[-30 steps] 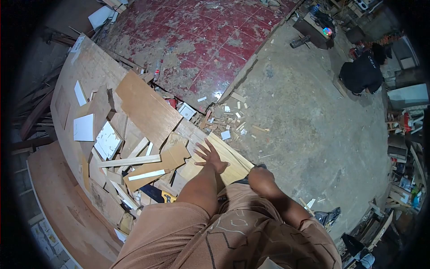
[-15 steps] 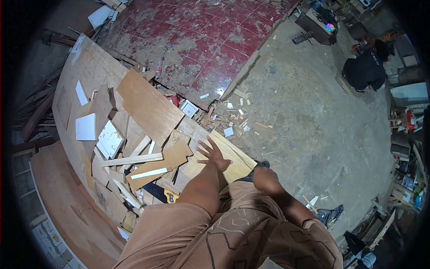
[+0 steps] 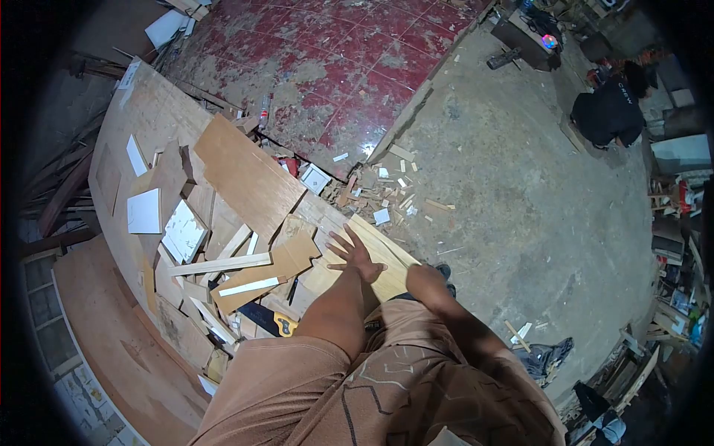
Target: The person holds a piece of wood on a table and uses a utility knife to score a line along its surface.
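My left hand (image 3: 361, 262) lies flat with spread fingers on a pale wooden board (image 3: 327, 279) at the bench edge. My right hand (image 3: 425, 282) is curled at the board's right end; its fingertips, and anything in them, are hidden below it. A dark shoe-like shape (image 3: 445, 272) shows just past that hand. Left of my left forearm lies a handsaw (image 3: 271, 320) with a yellow and black handle, partly under scraps. Beside the board is a brown notched panel piece (image 3: 297, 256) with a white strip (image 3: 249, 287) across it.
The plywood-topped bench (image 3: 160, 97) carries a long brown sheet (image 3: 245, 175), white panels (image 3: 184, 232) and wooden strips (image 3: 223, 264). Offcuts (image 3: 383, 197) litter the concrete floor beyond. A person in a dark shirt (image 3: 610, 111) crouches at the far right. Red tiles (image 3: 349, 67) cover the floor ahead.
My right hand has shifted up and left, closer to the board's right end. My left hand stays pressed in place on the board.
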### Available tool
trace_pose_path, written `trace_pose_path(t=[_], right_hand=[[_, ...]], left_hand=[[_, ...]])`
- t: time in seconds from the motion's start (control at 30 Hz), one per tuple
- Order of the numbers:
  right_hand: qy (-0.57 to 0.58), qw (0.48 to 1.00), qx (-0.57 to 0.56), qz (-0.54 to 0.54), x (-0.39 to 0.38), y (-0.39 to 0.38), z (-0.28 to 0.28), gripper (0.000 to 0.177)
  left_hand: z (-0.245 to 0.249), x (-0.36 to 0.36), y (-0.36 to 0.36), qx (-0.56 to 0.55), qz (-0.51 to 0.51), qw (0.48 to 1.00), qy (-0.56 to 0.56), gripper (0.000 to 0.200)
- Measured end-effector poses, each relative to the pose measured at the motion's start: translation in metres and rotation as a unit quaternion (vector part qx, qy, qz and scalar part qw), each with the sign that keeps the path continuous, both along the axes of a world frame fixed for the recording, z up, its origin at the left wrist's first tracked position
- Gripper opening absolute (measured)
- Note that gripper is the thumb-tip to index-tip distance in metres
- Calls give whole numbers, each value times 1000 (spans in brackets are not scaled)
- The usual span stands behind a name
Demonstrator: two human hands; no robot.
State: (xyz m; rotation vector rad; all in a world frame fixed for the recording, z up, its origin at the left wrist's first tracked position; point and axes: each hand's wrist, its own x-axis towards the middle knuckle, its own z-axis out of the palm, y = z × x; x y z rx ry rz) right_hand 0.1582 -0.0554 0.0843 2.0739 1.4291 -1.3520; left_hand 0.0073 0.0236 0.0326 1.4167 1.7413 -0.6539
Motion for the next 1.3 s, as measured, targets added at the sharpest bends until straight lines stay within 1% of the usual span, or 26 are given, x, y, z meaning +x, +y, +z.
trace_pose_path(t=[0.07,0.1,0.13,0.23,0.33,0.37,0.4,0.43,0.47,0.5,0.53,0.57,0.6,0.7,0.73,0.8,0.83,0.87,0.9,1.0,1.07,1.13,1.17,1.3], right_hand=[[2,1000,-5,3,11,-4,44,27],[3,1000,-9,5,12,-3,55,26],[4,1000,-9,7,10,-3,48,26],[7,1000,-8,28,-5,4,2,28],[1,999,33,5,-24,24,-46,27],[-1,997,80,-8,-27,22,-58,26],[-6,992,126,-22,-27,23,-55,25],[-7,992,124,-23,-24,17,-51,25],[-5,996,94,-2,-16,7,-44,26],[-2,998,65,19,-9,3,-26,26],[-3,998,67,21,-2,1,-2,26],[-5,1000,15,14,5,0,27,26],[-8,999,-36,8,8,0,43,27],[-5,999,-38,24,8,2,51,27],[-7,999,-38,25,5,5,40,27],[-17,999,7,41,-11,15,-6,27],[-17,999,7,41,-17,19,-25,27],[-14,998,54,21,-22,23,-43,26],[-11,995,102,2,-24,26,-50,25],[1,994,108,18,-11,-2,-54,23],[-2,997,71,24,5,-26,-29,22],[4,998,50,35,22,-33,28,23],[10,998,31,49,27,-34,43,23],[6,1000,-11,24,17,-14,37,24]], left_hand=[[-5,0,-2,18,8,1000,-3,152],[-6,0,-2,18,6,1000,-1,153],[-6,-1,-2,18,2,1000,1,153],[-1,1,-1,10,6,1000,2,152],[1,1,-1,11,10,1000,0,151],[3,1,0,12,10,1000,1,151],[5,2,2,7,8,1000,4,150],[7,3,1,0,7,1000,7,149],[8,4,0,-1,6,1000,4,149],[9,4,0,2,4,1000,3,148],[9,3,0,5,2,1000,1,148],[10,4,1,7,4,1000,-1,148],[11,4,1,5,1,1000,3,147],[11,2,2,3,1,1000,4,147],[10,3,1,2,1,1000,1,148],[8,1,1,2,5,1000,-5,148],[8,1,1,4,7,1000,-10,148],[8,2,1,5,6,1000,-10,148],[9,3,1,0,12,1000,-11,149],[8,2,1,-8,16,1000,-12,150],[7,1,2,-9,16,1000,-12,150],[5,3,0,8,7,1000,6,150],[6,3,1,8,8,1000,5,150],[7,4,1,10,6,1000,-1,149]])
